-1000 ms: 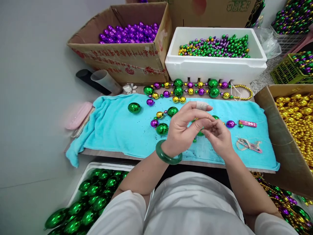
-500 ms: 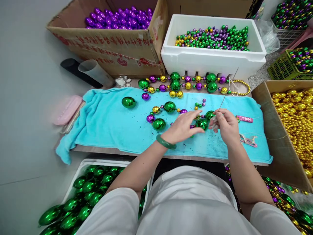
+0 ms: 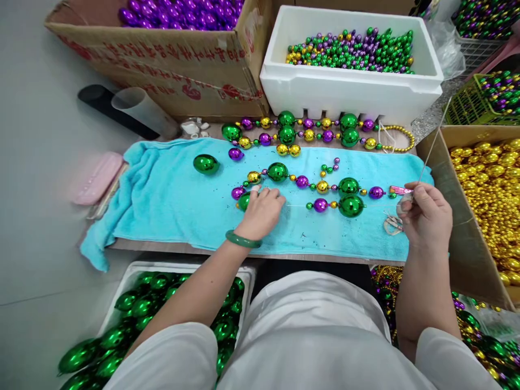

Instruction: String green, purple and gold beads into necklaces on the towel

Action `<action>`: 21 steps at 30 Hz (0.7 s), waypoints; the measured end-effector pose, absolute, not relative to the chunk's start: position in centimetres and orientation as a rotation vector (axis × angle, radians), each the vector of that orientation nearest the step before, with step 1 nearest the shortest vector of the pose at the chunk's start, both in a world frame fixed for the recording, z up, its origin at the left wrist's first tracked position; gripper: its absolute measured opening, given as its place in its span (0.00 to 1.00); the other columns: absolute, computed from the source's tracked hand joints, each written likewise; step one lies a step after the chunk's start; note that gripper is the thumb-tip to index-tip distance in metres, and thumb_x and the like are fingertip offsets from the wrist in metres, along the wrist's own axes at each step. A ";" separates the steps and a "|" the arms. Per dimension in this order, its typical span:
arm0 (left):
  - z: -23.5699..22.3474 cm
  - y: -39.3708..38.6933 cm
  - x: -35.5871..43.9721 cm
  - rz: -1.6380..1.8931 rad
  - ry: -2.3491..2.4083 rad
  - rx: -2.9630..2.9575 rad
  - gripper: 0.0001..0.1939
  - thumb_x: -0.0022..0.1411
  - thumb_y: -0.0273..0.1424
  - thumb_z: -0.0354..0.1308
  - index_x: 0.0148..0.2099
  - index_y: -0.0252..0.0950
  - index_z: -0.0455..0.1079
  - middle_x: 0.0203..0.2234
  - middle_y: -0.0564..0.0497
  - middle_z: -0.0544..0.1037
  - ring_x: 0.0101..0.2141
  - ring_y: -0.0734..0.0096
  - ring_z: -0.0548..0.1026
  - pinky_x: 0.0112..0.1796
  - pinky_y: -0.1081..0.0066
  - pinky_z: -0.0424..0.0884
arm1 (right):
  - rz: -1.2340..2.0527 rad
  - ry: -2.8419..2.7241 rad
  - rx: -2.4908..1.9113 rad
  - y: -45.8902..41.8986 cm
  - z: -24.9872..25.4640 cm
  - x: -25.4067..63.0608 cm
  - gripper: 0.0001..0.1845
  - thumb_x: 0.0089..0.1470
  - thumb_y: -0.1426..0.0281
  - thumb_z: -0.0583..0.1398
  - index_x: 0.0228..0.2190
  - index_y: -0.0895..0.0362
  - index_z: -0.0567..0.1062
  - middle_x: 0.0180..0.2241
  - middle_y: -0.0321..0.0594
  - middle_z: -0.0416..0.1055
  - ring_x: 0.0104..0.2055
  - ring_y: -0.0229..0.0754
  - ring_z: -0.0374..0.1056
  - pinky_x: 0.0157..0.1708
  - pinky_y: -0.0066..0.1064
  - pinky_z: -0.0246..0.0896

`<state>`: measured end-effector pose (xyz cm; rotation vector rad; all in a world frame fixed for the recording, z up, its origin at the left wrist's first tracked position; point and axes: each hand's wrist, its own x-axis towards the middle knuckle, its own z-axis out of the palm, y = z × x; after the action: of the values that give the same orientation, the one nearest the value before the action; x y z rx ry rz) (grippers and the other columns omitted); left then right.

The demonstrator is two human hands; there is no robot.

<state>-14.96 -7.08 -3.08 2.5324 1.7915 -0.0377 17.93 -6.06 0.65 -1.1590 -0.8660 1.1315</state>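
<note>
My left hand (image 3: 262, 212), a green bangle at its wrist, is curled over the lower row of a bead strand (image 3: 301, 181). It partly covers a large green bead (image 3: 244, 202), and whatever is under the fingers is hidden. Bare thread (image 3: 296, 205) runs right from it to a purple bead (image 3: 320, 205) and another large green bead (image 3: 351, 206). My right hand (image 3: 431, 214) pinches a long thin needle (image 3: 434, 140) pointing up at the strand's right end. Something white wraps its fingertip. A pink tool (image 3: 400, 190) lies beside that hand.
A blue towel (image 3: 170, 216) covers the table. Finished-looking strands (image 3: 309, 135) lie along the back, before a white foam box (image 3: 349, 89) of small beads and a carton (image 3: 162, 65) of purple ones. Another carton (image 3: 467, 254) of gold beads stands right. A loose green bead (image 3: 206, 164) lies left.
My left hand has moved left along the strand, and my right hand has gone right with the needle. Bare thread now shows between beads on the lower row.
</note>
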 end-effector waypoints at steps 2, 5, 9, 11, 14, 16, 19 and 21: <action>-2.5 -7.2 -14.5 -0.027 1.793 2.510 0.13 0.62 0.31 0.52 0.49 0.36 0.69 0.43 0.41 0.73 0.46 0.52 0.67 0.53 0.47 0.55 | 1.186 -0.872 -1.148 -6.4 0.3 17.4 0.12 0.50 0.61 0.64 0.31 0.58 0.74 0.15 0.31 0.63 0.15 0.31 0.57 0.12 0.22 0.46; -2.3 -7.3 -12.1 0.119 1.580 2.511 0.26 0.61 0.39 0.56 0.59 0.39 0.60 0.52 0.43 0.69 0.51 0.53 0.65 0.53 0.53 0.56 | 1.289 -0.901 -1.128 -6.8 0.0 15.7 0.11 0.52 0.61 0.63 0.31 0.57 0.74 0.16 0.31 0.63 0.16 0.30 0.57 0.13 0.22 0.47; -3.4 -7.0 -9.6 0.137 1.525 2.516 0.19 0.63 0.36 0.53 0.55 0.39 0.63 0.47 0.44 0.72 0.48 0.56 0.66 0.52 0.55 0.57 | 1.271 -0.908 -1.084 -7.1 0.9 14.6 0.11 0.52 0.61 0.63 0.31 0.56 0.74 0.16 0.31 0.61 0.17 0.31 0.57 0.14 0.23 0.47; -3.7 -6.8 -10.0 0.110 1.600 2.530 0.15 0.63 0.33 0.52 0.52 0.38 0.64 0.44 0.44 0.73 0.46 0.56 0.66 0.50 0.55 0.58 | 1.199 -0.897 -1.060 -7.1 1.5 15.5 0.11 0.51 0.61 0.64 0.30 0.57 0.74 0.15 0.30 0.60 0.16 0.31 0.56 0.14 0.23 0.47; -3.5 -6.7 -12.0 0.089 1.667 2.556 0.13 0.63 0.31 0.51 0.50 0.38 0.66 0.43 0.43 0.72 0.46 0.54 0.66 0.50 0.54 0.58 | 1.087 -0.849 -1.061 -6.9 1.8 17.8 0.10 0.50 0.64 0.64 0.29 0.58 0.74 0.15 0.30 0.60 0.16 0.30 0.55 0.14 0.22 0.48; -3.1 -6.6 -13.5 0.076 1.714 2.532 0.13 0.62 0.31 0.51 0.50 0.38 0.66 0.42 0.43 0.72 0.46 0.52 0.66 0.49 0.53 0.58 | 1.038 -0.800 -1.094 -6.8 1.3 19.1 0.10 0.49 0.64 0.65 0.29 0.58 0.73 0.15 0.30 0.61 0.16 0.29 0.55 0.14 0.22 0.47; -2.7 -6.4 -14.9 0.019 1.799 2.498 0.14 0.62 0.30 0.51 0.50 0.39 0.66 0.43 0.43 0.72 0.46 0.51 0.66 0.49 0.52 0.58 | 1.067 -0.759 -1.176 -6.6 -0.4 19.5 0.12 0.48 0.62 0.66 0.29 0.58 0.73 0.15 0.30 0.61 0.15 0.29 0.55 0.13 0.22 0.46; -2.3 -6.3 -14.7 -0.004 1.850 2.488 0.16 0.61 0.29 0.52 0.52 0.39 0.66 0.45 0.42 0.71 0.47 0.50 0.66 0.49 0.51 0.58 | 1.146 -0.766 -1.221 -6.6 -1.6 18.8 0.14 0.47 0.60 0.66 0.29 0.57 0.73 0.15 0.29 0.61 0.15 0.29 0.55 0.13 0.22 0.46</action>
<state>-14.72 -6.28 -2.28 2.4883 1.8495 -0.0045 18.78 -6.55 -1.55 -1.2207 -0.7657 1.1464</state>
